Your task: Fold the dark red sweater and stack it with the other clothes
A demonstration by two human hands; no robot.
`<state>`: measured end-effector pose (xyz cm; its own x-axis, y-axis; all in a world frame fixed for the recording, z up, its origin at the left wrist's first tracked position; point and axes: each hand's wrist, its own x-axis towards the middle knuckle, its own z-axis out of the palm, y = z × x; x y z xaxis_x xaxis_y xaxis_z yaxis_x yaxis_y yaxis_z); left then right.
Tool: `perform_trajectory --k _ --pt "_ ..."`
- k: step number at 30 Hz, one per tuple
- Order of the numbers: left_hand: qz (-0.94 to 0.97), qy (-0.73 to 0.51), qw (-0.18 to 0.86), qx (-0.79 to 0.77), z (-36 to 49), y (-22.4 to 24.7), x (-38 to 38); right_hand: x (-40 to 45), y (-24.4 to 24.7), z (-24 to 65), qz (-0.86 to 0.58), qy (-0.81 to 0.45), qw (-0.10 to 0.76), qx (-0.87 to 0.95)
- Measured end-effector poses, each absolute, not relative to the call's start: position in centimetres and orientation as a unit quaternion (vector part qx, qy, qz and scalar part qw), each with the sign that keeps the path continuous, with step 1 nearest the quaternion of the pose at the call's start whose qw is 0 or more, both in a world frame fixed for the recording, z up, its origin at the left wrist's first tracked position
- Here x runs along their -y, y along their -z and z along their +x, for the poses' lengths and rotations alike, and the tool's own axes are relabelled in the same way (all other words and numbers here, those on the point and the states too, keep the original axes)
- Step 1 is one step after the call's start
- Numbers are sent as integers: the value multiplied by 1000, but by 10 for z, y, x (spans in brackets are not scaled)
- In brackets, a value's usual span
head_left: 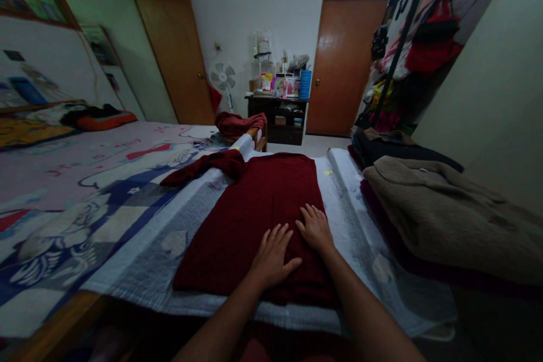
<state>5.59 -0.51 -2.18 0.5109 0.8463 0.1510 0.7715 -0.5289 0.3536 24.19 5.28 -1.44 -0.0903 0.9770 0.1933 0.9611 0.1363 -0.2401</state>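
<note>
A dark red knitted garment [254, 203] lies spread out in front of me on a pale blue-white cloth [144, 260]. One sleeve-like part of it stretches out to the left at the far end. My left hand [274, 254] rests flat on the near middle of the garment, fingers stretched out. Close by on the right, my right hand [314, 227] lies on the garment near its right edge, its fingers slightly spread. Neither hand grips anything.
A bed with a patterned sheet [127, 181] spreads to the left. Folded clothes, a greyish-brown coat [441, 198] among them, are piled on the right. Beyond stand a reddish cloth heap [240, 124], a dark cabinet [275, 103], a white fan [223, 76] and wooden doors [348, 62].
</note>
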Motion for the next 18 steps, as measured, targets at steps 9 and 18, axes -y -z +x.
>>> perform_trajectory --k 9,18 --pt "856 -148 140 -474 56 16 7 -53 15 241 -655 -12 156 739" --pt "852 -142 146 -483 57 10 8 -54 16 242 -653 -10 155 742"
